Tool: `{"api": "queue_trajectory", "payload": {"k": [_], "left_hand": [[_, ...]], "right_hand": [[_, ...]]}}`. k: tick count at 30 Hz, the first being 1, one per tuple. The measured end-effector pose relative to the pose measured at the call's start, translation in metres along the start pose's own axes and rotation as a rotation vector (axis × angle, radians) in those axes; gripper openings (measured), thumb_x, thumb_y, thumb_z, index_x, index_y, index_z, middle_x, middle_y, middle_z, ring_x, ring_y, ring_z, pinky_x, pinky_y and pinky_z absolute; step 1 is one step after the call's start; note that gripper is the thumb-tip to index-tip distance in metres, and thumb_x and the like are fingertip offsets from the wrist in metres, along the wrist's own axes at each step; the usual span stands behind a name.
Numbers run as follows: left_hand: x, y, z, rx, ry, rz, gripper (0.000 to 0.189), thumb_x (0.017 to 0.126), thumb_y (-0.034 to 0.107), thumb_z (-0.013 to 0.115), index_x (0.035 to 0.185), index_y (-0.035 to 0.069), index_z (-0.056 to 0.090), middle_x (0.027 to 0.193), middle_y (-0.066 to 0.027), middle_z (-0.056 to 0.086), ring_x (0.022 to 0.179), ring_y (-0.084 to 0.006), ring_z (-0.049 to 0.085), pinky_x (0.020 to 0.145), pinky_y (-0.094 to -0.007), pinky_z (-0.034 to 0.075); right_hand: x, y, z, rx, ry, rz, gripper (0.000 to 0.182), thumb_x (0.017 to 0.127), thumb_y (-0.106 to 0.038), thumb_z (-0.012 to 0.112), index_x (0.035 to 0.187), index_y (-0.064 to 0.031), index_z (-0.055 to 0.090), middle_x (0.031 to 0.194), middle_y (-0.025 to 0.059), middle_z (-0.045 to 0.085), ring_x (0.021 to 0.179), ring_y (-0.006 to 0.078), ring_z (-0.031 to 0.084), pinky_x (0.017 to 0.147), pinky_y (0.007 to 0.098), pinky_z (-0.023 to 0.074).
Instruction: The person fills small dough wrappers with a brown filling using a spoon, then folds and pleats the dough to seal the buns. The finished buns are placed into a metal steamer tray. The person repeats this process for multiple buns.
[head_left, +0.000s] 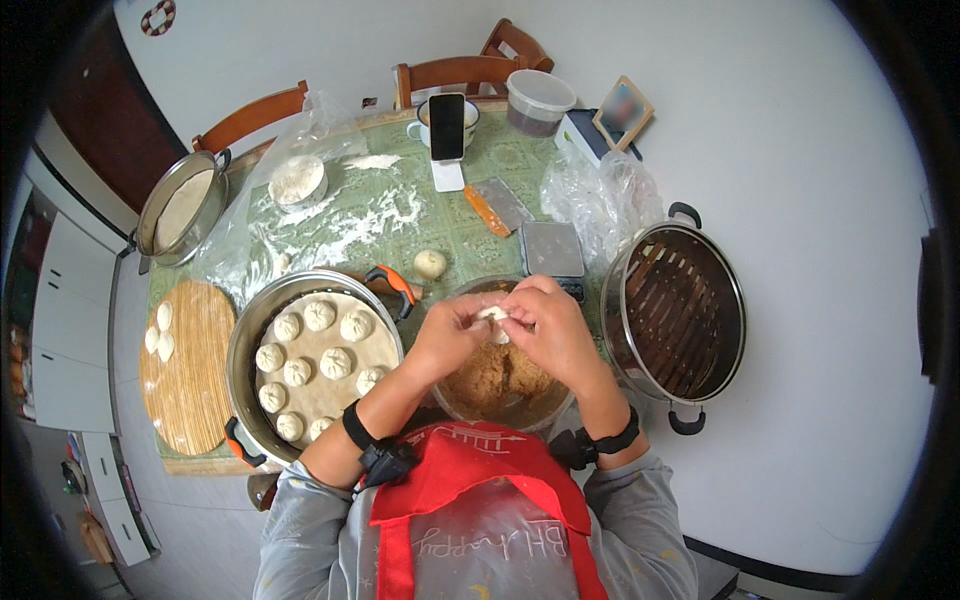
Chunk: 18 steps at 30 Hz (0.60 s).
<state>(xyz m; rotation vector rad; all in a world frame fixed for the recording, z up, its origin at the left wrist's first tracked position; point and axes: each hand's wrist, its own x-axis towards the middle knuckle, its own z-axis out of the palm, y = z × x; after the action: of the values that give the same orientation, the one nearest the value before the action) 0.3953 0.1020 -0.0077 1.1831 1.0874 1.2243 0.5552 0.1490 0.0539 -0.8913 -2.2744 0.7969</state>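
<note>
Between my left hand and my right hand is a small piece of white dough, pinched by the fingers of both. They are held over a metal bowl of brown minced filling. To the left stands a steamer pot with orange-and-black handles, holding several pleated buns on a pale cloth liner. A round ball of dough lies on the green tablecloth beyond the bowl. My fingers hide part of the dough they hold.
A round slatted board bears several dough pieces. Right is a steamer with a slatted rack; nearer the middle, a kitchen scale and a dough scraper. Behind stand a phone, a flour bowl and a lidded tub.
</note>
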Motion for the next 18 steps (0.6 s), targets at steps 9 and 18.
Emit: {"api": "queue_trajectory", "payload": {"k": [9,18], "left_hand": [[0.004,0.003,0.012,-1.014,0.055,-0.398,0.063,0.093,0.055,0.028,0.12,0.001,0.047,0.109,-0.0089,0.057,0.098,-0.0185,0.056,0.08,-0.0298,0.047],[0.0,0.016,-0.01,-0.082,0.051,-0.107,0.065,0.094,0.054,0.023,0.098,0.001,0.059,0.076,-0.0054,0.061,0.057,-0.012,0.054,0.045,-0.0226,0.042]], "right_hand": [[0.002,0.004,0.015,0.485,0.188,0.074,0.008,0.076,0.008,0.062,0.082,0.0039,0.058,0.094,0.0081,0.052,0.078,0.0112,0.057,0.066,0.0219,0.0486],[0.009,-0.011,-0.006,-0.02,0.084,-0.314,0.015,0.066,0.0,0.068,0.075,-0.0022,0.057,0.092,0.0091,0.06,0.079,0.0222,0.06,0.067,0.0295,0.0482]]}}
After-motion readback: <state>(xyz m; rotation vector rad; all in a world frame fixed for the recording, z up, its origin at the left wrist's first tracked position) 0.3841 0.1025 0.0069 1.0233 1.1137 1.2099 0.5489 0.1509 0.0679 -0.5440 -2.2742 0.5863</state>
